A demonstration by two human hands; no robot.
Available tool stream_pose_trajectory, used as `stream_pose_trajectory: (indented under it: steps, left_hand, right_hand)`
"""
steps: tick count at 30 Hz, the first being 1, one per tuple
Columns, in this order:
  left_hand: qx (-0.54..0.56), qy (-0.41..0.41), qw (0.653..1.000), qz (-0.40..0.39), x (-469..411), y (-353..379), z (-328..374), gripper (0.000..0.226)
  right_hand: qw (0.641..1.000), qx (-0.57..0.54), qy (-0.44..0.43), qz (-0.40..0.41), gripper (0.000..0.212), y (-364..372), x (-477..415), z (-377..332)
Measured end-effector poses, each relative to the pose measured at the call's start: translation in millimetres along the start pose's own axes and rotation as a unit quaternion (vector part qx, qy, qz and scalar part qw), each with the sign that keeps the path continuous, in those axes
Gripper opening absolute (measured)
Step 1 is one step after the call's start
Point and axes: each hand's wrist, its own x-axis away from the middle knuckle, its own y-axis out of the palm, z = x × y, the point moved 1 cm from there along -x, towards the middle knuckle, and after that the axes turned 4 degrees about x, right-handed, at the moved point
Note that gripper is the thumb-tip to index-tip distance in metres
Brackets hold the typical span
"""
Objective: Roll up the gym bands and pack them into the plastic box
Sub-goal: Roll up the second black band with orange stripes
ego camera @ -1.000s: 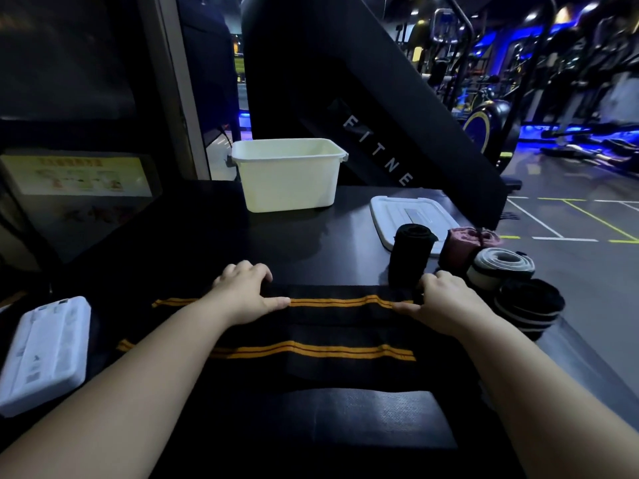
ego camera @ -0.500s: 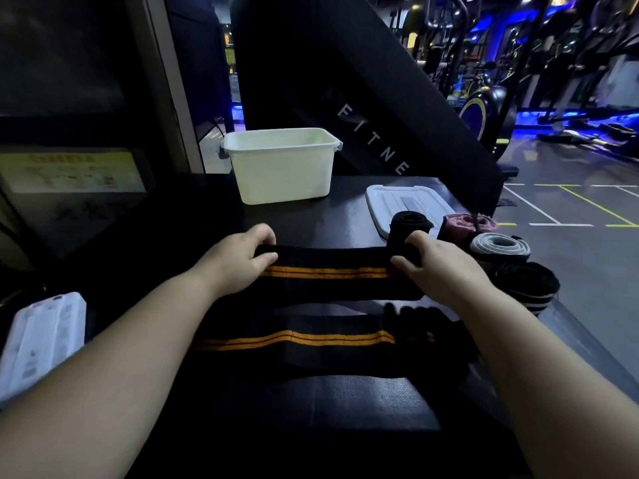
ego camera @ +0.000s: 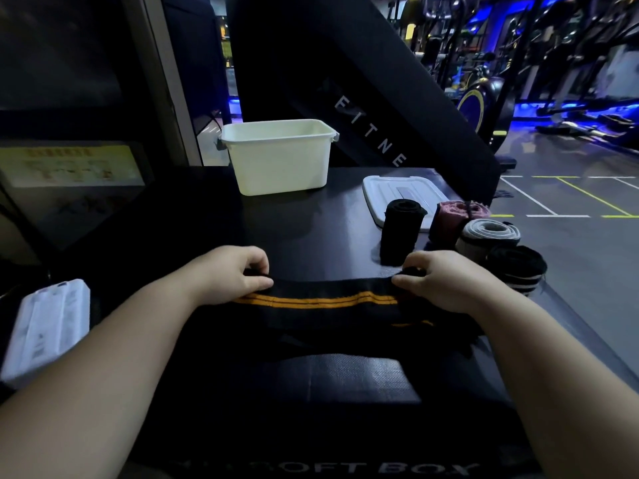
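A black gym band with orange stripes [ego camera: 321,302] lies across the dark soft box top in front of me. My left hand [ego camera: 228,274] pinches its far edge on the left, and my right hand [ego camera: 439,281] pinches the same edge on the right, folding it over. Rolled bands stand at the right: a black one [ego camera: 401,229], a maroon one [ego camera: 456,219], a grey one [ego camera: 487,236] and a black striped one [ego camera: 518,267]. The white plastic box [ego camera: 280,160] stands open at the back of the surface, with nothing visible inside.
The box's white lid [ego camera: 387,191] lies flat behind the rolled bands. A white flat case [ego camera: 45,326] rests at the left edge. A black slanted gym machine [ego camera: 345,81] rises behind the box. Gym floor drops away on the right.
Both hands lifted the band's far edge, then brought it back toward me. Only one orange stripe pair now shows fully; the nearer one is mostly covered.
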Motion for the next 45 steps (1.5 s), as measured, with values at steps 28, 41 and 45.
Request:
stream_pose_trajectory:
  steps: [28, 41, 45]
  left_hand:
    - [0.008, 0.151, 0.986, -0.065, -15, 92, 140, 0.042]
    - [-0.009, 0.145, 0.986, -0.081, -16, 99, 162, 0.033]
    - [-0.031, 0.158, 0.984, -0.073, -9, 99, 170, 0.063]
  right_hand:
    - [0.993, 0.054, 0.065, 0.080, 0.052, 4, 47, 32]
    - [0.989, -0.024, 0.118, 0.091, 0.049, 7, 72, 51]
    - [0.979, -0.129, 0.096, 0.126, 0.049, 16, 79, 58]
